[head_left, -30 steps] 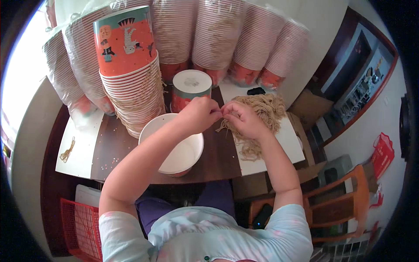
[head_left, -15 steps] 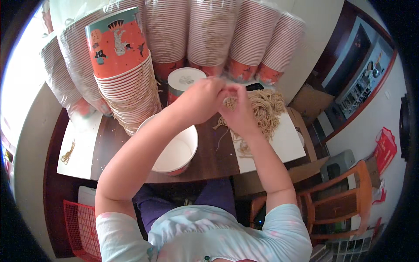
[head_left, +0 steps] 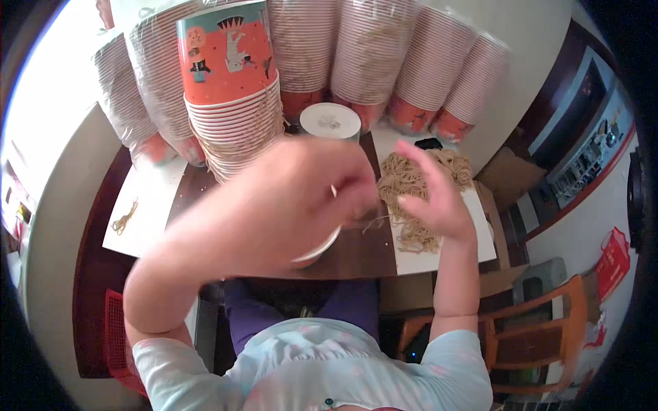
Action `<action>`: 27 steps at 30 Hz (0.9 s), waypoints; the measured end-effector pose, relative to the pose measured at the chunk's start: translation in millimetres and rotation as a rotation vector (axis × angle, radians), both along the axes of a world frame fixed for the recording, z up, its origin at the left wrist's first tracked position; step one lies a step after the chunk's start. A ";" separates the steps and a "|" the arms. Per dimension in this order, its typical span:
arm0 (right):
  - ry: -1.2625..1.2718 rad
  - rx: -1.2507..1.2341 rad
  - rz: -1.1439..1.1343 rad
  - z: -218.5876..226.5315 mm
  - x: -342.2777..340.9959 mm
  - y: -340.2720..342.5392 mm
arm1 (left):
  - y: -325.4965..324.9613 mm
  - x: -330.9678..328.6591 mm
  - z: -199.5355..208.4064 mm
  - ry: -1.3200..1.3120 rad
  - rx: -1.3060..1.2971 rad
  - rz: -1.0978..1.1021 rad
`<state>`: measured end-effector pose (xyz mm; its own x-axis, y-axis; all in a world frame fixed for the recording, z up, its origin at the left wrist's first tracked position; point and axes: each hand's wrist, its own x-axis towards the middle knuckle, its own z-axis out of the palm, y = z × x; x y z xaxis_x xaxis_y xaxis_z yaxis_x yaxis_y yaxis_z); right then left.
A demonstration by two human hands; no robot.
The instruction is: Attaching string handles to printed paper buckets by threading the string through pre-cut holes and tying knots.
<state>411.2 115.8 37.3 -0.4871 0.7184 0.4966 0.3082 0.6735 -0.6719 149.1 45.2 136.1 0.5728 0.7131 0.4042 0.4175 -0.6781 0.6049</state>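
My left hand (head_left: 322,181), smeared by motion, is raised over the table with its fingers curled together. A small pale tip shows between them; what it belongs to I cannot make out. My right hand (head_left: 444,198) is open, thumb and fingers apart, above a tangled heap of tan cords (head_left: 404,175). Under my left forearm a white paper bucket (head_left: 322,255) is mostly hidden, only part of its rim showing. Just beyond my left hand an upturned paper bucket (head_left: 330,122) shows its white base. A tall stack of orange paper buckets (head_left: 233,109) with cords hanging on it stands to the left.
Several plastic-wrapped stacks of paper buckets (head_left: 373,55) line the wall. A small bundle of cord (head_left: 125,218) lies on the white board at the left. To my right stands a wooden chair (head_left: 576,329); a red basket (head_left: 118,335) is at lower left.
My hands were together above the table and have come apart. The left has moved nearer to me, the right sideways over the cords, its fingers now spread. The view has also shifted.
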 end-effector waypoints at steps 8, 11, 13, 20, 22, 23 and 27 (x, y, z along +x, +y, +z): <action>0.474 -0.676 0.235 5.3 -77.8 -74.4 | -11.6 -4.5 -46.2 -0.083 -0.053 0.035; 0.319 -0.319 0.028 -22.7 -82.2 -79.5 | -12.2 -18.8 -76.7 -0.193 -0.594 0.109; 0.206 -0.077 -0.010 -29.0 -87.0 -80.1 | -11.8 -27.0 -100.2 -0.272 -0.660 0.091; 0.071 0.309 -0.073 -43.7 -97.5 -81.4 | -20.7 -45.1 -115.0 -0.407 -0.934 0.104; 0.068 0.340 -0.061 -44.8 -99.7 -81.3 | -21.0 -42.0 -116.8 -0.399 -0.920 0.089; 0.052 0.375 -0.047 -44.0 -101.3 -81.7 | -21.1 -41.5 -117.5 -0.388 -0.907 0.069; 0.032 0.411 -0.015 -43.0 -103.9 -82.6 | -19.7 -43.0 -125.8 -0.378 -0.872 0.030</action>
